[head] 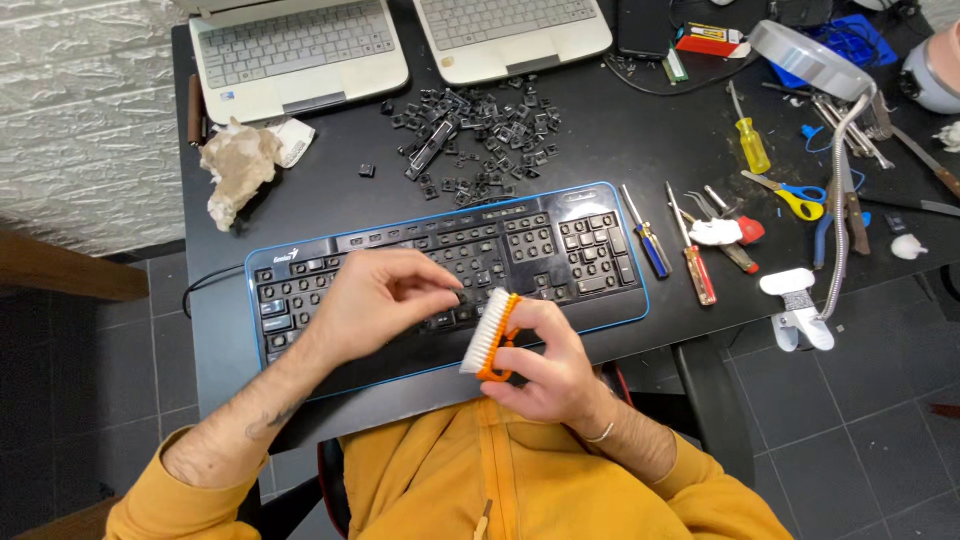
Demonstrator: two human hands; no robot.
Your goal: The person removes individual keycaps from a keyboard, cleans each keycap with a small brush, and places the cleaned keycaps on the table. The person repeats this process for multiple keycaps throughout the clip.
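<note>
We are at the cleaning step: our right hand (545, 355) is closed around an orange brush (492, 335) with white bristles, held just off the near edge of the keyboard (450, 265), bristles turned left toward our other hand. Our left hand (375, 300) rests on the keyboard's middle rows, fingers curled and pinched together at the tips over a key; whether they grip a keycap we cannot tell. We judge that the next move calls for bringing the bristles down onto the rows with short, light strokes, while the left hand steadies the keyboard. The keyboard lies on a black table (640, 140), at its near edge, its cable running off to the left. Behind the keyboard sits a heap of loose black keycaps (470, 135), and beyond that two pale laptops (300, 50). Left of the keyboard's far corner is a crumpled paper (237, 165). Right of the keyboard lie screwdrivers (690, 255), scissors (795, 195) and a lamp (800, 45) on a bent neck. The floor is dark tile, and a white wall stands left.
</note>
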